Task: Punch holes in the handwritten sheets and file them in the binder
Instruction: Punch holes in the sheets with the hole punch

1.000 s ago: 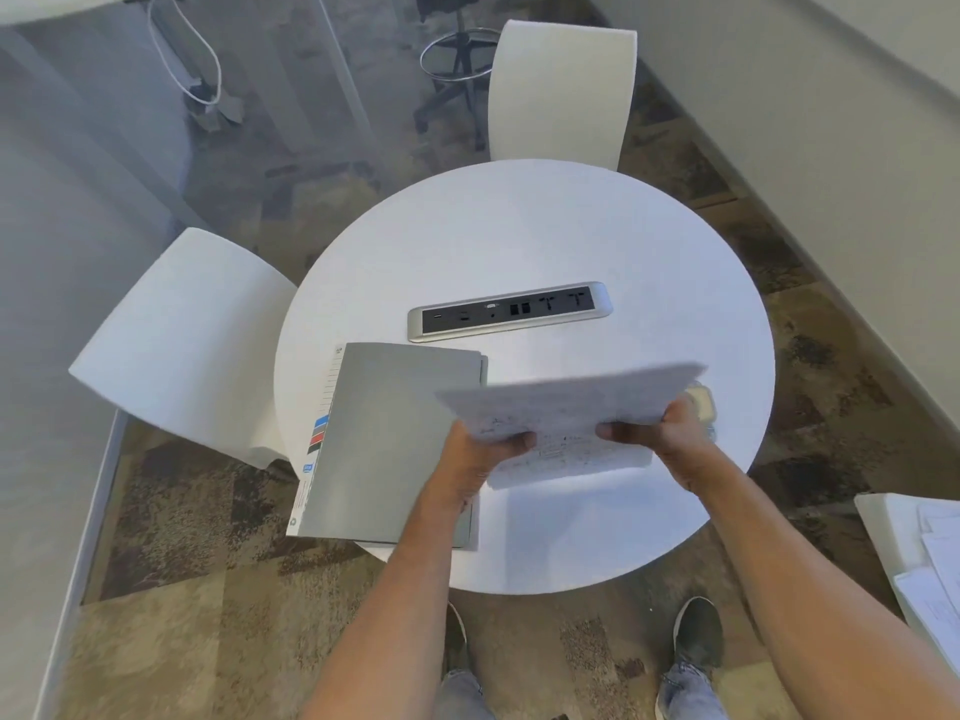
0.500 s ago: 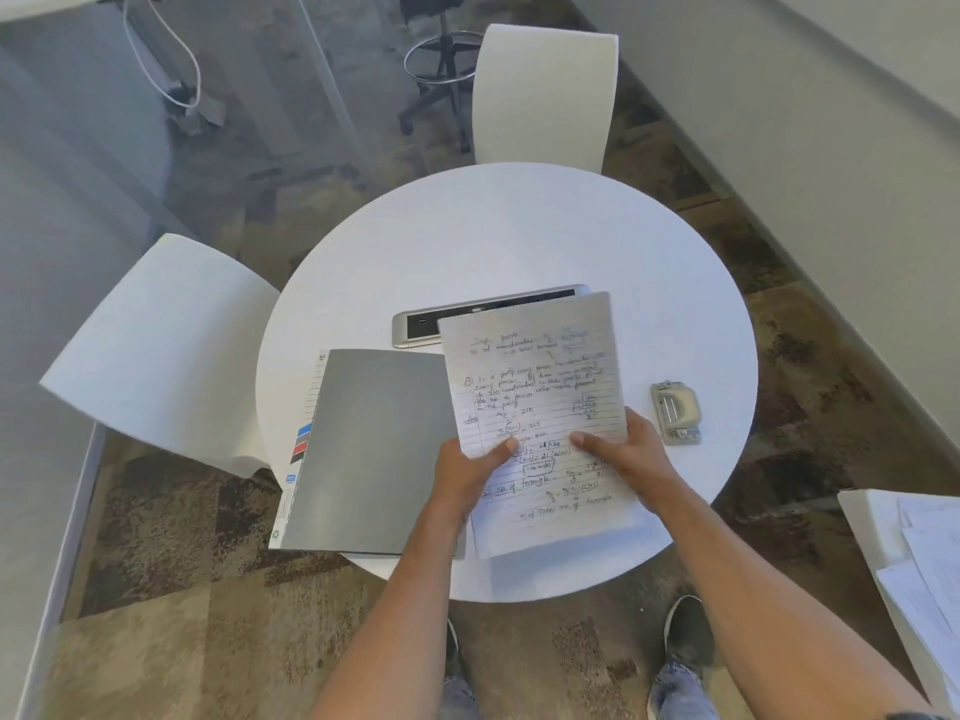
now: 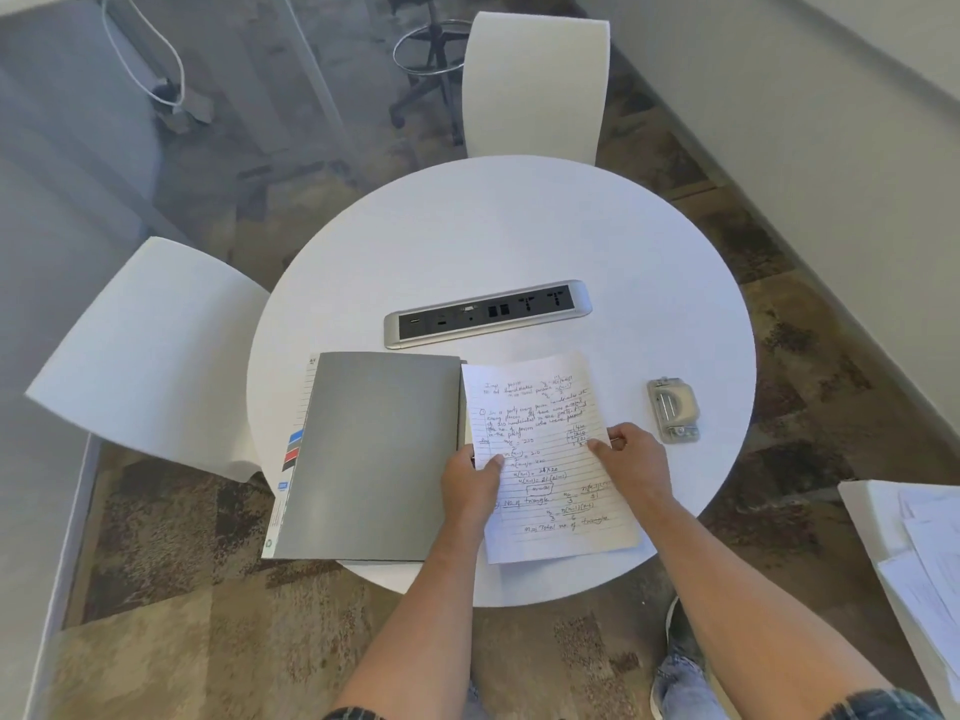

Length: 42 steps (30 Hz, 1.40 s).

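The handwritten sheets (image 3: 540, 407) are lined white paper covered in dark ink. They lie flat on the round white table (image 3: 519, 226), just right of the closed grey binder (image 3: 374, 454). My left hand (image 3: 470, 483) grips their left edge and my right hand (image 3: 631, 457) pinches their right edge. A small grey metal hole punch (image 3: 674, 409) rests on the table to the right of my right hand, apart from it. Coloured index tabs stick out along the binder's left side.
A silver power and socket strip (image 3: 488, 314) is set into the table beyond the binder. White chairs stand at the far side (image 3: 535, 80) and at the left (image 3: 150, 356). More loose papers (image 3: 930, 558) lie on a white surface at the right edge.
The sheets were held up edge-on above the table, then tipped face up and came down flat beside the binder. Both hands kept their grip and the socket strip is uncovered again.
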Tool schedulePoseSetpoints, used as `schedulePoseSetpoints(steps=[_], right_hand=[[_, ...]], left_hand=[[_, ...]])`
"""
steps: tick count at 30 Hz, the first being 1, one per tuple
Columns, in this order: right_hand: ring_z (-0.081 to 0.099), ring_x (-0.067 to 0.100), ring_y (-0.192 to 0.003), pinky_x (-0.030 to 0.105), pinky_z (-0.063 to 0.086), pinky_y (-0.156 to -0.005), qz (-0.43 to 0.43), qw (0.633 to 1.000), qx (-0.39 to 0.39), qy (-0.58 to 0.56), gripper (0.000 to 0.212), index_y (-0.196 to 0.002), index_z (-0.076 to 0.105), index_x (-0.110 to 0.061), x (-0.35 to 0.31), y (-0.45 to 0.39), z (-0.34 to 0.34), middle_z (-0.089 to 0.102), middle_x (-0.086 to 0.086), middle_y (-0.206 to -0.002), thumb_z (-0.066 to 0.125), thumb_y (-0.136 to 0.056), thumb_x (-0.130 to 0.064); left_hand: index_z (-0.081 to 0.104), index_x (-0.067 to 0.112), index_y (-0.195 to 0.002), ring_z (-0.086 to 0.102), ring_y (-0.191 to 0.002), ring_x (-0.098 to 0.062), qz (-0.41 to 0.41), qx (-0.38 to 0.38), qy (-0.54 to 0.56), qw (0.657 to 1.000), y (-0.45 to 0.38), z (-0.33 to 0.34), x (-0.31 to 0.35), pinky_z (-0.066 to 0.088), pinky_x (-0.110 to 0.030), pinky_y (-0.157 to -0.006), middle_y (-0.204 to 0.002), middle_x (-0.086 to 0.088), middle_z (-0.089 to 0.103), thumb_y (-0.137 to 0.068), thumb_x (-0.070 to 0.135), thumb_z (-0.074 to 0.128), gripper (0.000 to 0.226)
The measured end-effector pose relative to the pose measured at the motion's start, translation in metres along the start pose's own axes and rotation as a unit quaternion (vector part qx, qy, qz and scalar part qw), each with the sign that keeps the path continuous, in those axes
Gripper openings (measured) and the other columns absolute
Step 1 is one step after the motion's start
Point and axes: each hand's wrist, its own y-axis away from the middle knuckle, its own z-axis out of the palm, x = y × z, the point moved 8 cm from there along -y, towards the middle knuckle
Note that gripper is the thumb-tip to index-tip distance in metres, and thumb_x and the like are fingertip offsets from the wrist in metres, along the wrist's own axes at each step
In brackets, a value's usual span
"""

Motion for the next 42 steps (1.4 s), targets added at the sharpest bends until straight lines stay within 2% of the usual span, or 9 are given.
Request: schedulePoseSetpoints(steps=[3, 8, 12, 15, 21, 28, 32, 36, 42], right_hand=[[0.064, 0.016, -0.081, 0.039, 0.056, -0.079, -0.031, 0.995, 0.090, 0.017, 0.024, -0.111, 0.067, -0.015, -0.005, -0.002, -0.029, 0.067, 0.001, -0.093, 0.073, -0.095, -0.032], [0.049, 0.030, -0.130, 0.048, 0.044, -0.113, 0.012, 0.960, 0.274, 0.048, 0.050, -0.140, 0.056, -0.013, -0.001, -0.014, -0.087, 0.047, 0.012, -0.143, 0.068, -0.097, -0.035], [0.064, 0.038, -0.112, 0.052, 0.053, -0.097, 0.043, 0.970, 0.233, 0.060, 0.036, -0.127, 0.068, -0.007, 0.012, -0.033, -0.088, 0.067, 0.019, -0.126, 0.058, -0.101, -0.029], [0.063, 0.028, -0.090, 0.043, 0.055, -0.084, 0.036, 0.976, 0.213, -0.007, 0.022, -0.114, 0.070, -0.008, 0.012, -0.031, -0.084, 0.069, 0.006, -0.099, 0.053, -0.101, -0.016], [0.066, 0.024, -0.097, 0.046, 0.059, -0.090, 0.050, 0.981, 0.179, -0.054, 0.033, -0.135, 0.068, -0.019, 0.016, -0.031, -0.074, 0.071, 0.003, -0.112, 0.055, -0.104, -0.018], [0.070, 0.027, -0.091, 0.049, 0.060, -0.082, 0.035, 0.987, 0.133, -0.084, 0.029, -0.128, 0.074, -0.024, 0.019, -0.030, -0.067, 0.071, -0.003, -0.091, 0.058, -0.104, -0.025], [0.073, 0.030, -0.091, 0.049, 0.059, -0.082, 0.024, 0.989, 0.110, -0.096, 0.026, -0.122, 0.077, -0.028, 0.020, -0.031, -0.061, 0.076, -0.002, -0.087, 0.060, -0.102, -0.027], [0.072, 0.025, -0.083, 0.042, 0.057, -0.075, 0.018, 0.989, 0.093, -0.113, 0.026, -0.123, 0.077, -0.027, 0.017, -0.028, -0.055, 0.077, -0.003, -0.089, 0.062, -0.102, -0.028], [0.063, 0.019, -0.074, 0.037, 0.052, -0.071, 0.019, 0.988, 0.072, -0.132, 0.024, -0.119, 0.078, -0.032, 0.014, -0.025, -0.049, 0.079, -0.003, -0.087, 0.064, -0.100, -0.027]], left_hand=[[0.067, 0.020, -0.099, 0.069, -0.087, -0.013, 0.007, -0.002, -0.040, 0.999, -0.002, 0.001, 0.002, 0.053, -0.026, -0.065, -0.097, 0.009, 0.071, -0.095, 0.016, 0.065, 0.005], [0.059, 0.023, -0.104, 0.062, -0.076, -0.004, 0.008, 0.023, -0.077, 0.997, -0.004, -0.003, 0.003, 0.045, -0.020, -0.056, -0.092, 0.012, 0.063, -0.096, 0.021, 0.065, 0.010], [0.064, 0.018, -0.102, 0.061, -0.072, -0.011, -0.015, 0.060, -0.093, 0.994, -0.008, -0.010, -0.002, 0.042, -0.021, -0.053, -0.093, 0.000, 0.070, -0.097, 0.018, 0.059, 0.008], [0.068, 0.015, -0.097, 0.060, -0.070, -0.011, -0.032, 0.068, -0.083, 0.994, -0.011, -0.014, -0.006, 0.040, -0.020, -0.053, -0.087, 0.001, 0.070, -0.095, 0.012, 0.061, 0.008], [0.069, 0.016, -0.088, 0.064, -0.079, -0.017, -0.063, 0.076, -0.032, 0.995, -0.013, -0.017, -0.013, 0.041, -0.017, -0.055, -0.082, 0.004, 0.069, -0.093, 0.010, 0.067, 0.008], [0.070, 0.017, -0.080, 0.065, -0.076, -0.016, -0.081, 0.086, 0.004, 0.993, -0.012, -0.020, -0.017, 0.044, -0.019, -0.056, -0.079, 0.006, 0.069, -0.091, 0.011, 0.069, 0.013], [0.068, 0.019, -0.075, 0.068, -0.080, -0.021, -0.089, 0.088, 0.017, 0.992, -0.012, -0.019, -0.019, 0.055, -0.028, -0.071, -0.079, 0.004, 0.071, -0.089, 0.010, 0.069, 0.017], [0.067, 0.018, -0.077, 0.063, -0.076, -0.016, -0.085, 0.093, 0.018, 0.992, -0.009, -0.019, -0.014, 0.045, -0.020, -0.057, -0.076, 0.008, 0.066, -0.090, 0.009, 0.068, 0.016], [0.063, 0.020, -0.072, 0.061, -0.074, -0.015, -0.087, 0.092, 0.023, 0.992, -0.010, -0.017, -0.014, 0.042, -0.018, -0.055, -0.074, 0.009, 0.064, -0.091, 0.007, 0.067, 0.023]])
